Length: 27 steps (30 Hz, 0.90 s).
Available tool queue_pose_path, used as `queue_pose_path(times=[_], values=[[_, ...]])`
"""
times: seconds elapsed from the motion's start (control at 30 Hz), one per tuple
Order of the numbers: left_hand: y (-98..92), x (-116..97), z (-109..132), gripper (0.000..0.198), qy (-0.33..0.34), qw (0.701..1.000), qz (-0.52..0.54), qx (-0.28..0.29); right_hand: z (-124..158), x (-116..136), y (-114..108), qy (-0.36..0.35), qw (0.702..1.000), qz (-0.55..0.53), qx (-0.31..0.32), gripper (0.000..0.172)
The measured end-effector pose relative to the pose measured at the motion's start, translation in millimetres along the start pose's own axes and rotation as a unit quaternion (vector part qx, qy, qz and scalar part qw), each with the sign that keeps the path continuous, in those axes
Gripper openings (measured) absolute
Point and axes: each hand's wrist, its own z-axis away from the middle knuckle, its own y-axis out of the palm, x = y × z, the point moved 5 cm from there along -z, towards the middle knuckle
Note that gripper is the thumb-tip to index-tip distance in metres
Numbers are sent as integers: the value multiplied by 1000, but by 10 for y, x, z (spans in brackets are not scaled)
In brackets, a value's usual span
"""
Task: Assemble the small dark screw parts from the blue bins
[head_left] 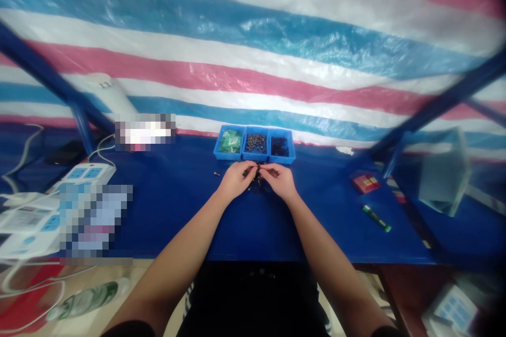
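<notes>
My left hand (237, 178) and my right hand (279, 179) meet in front of the bins, fingertips pinched together around a small black part (259, 167) whose exact kind is too small to make out. Beneath the fingers lies a little pile of small black and brass-coloured pieces (258, 183), partly hidden by both hands. One loose small metal piece (216, 174) rests left of my left hand. Just beyond are three joined blue bins: the left bin (228, 157) holds green-and-white packets, the middle bin (255, 157) small metallic pieces, the right bin (282, 159) black parts.
To the right on the blue table (324, 221) lie a red box (366, 184) and a green tube-like pack (376, 218). White power strips (85, 172) with cables are at left. Blue metal frame bars (430, 102) slant on both sides before a striped plastic sheet (253, 79).
</notes>
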Motion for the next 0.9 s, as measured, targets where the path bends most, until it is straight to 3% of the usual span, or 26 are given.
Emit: queue_pose_path(times=[0.63, 0.9], values=[[14, -31, -7, 24, 13, 1000, -2, 17, -1, 46, -35, -14, 1000, 23, 0, 36], [20, -22, -7, 23, 8, 1000, -4, 16, 7, 57, -31, -15, 999, 41, 5, 27]])
